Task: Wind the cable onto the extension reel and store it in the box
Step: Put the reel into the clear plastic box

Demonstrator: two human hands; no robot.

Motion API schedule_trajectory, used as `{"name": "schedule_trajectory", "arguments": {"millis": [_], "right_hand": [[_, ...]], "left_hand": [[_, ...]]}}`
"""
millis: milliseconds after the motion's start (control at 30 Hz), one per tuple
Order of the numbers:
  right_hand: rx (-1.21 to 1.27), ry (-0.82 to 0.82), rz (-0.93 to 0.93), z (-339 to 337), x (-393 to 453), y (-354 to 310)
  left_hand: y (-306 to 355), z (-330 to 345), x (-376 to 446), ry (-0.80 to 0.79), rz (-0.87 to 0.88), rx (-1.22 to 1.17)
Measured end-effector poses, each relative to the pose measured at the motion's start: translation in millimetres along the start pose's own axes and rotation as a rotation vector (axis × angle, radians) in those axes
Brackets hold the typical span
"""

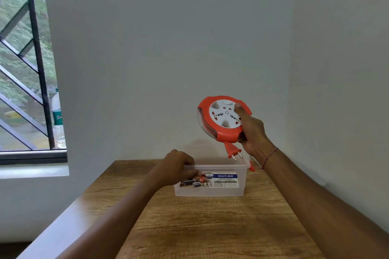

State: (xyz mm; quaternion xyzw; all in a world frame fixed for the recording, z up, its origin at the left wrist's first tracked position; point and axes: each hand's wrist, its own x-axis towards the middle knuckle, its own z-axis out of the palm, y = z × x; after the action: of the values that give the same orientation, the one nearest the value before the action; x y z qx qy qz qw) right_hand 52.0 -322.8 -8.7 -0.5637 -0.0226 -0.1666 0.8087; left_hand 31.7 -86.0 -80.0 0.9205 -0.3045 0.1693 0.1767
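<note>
An orange and white extension reel (221, 118) is held in the air above the box, tilted with its socket face toward me. My right hand (251, 130) grips its right edge, thumb on the white face. The orange plug (232, 150) hangs from the reel's underside, prongs pointing down to the right. A clear plastic box (221, 190) with a "MULTI-BOX" label stands on the wooden table (200, 227). My left hand (179, 166) clasps the box's left rim. The wound cable is mostly hidden inside the reel.
An orange clip (251, 165) sticks out at the box's far right corner. White walls close in behind and to the right. A window with black bars (25, 65) is at the left, with a plastic bottle (57, 115) on its sill.
</note>
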Motion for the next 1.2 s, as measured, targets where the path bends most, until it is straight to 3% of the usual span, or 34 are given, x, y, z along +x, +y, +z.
{"name": "schedule_trajectory", "arguments": {"millis": [133, 267, 433, 567, 733, 1200], "right_hand": [[-0.073, -0.051, -0.003, 5, 4, 2], [-0.215, -0.153, -0.021, 9, 10, 1], [-0.342, -0.355, -0.014, 9, 20, 0], [-0.429, -0.424, 0.039, 4, 28, 14], [-0.61, -0.479, 0.155, -7, 30, 38], [-0.824, -0.695, 0.415, 6, 34, 65]], "left_hand": [[2, 2, -20, 0.073, 0.013, 0.018], [-18, -3, -28, 0.196, -0.102, -0.029], [-33, -8, -18, 0.079, -0.139, -0.187], [-41, 1, -5, -0.053, -0.237, -0.201], [-46, 10, -5, -0.029, -0.312, -0.178], [-43, 9, -5, -0.033, -0.323, -0.153]]}}
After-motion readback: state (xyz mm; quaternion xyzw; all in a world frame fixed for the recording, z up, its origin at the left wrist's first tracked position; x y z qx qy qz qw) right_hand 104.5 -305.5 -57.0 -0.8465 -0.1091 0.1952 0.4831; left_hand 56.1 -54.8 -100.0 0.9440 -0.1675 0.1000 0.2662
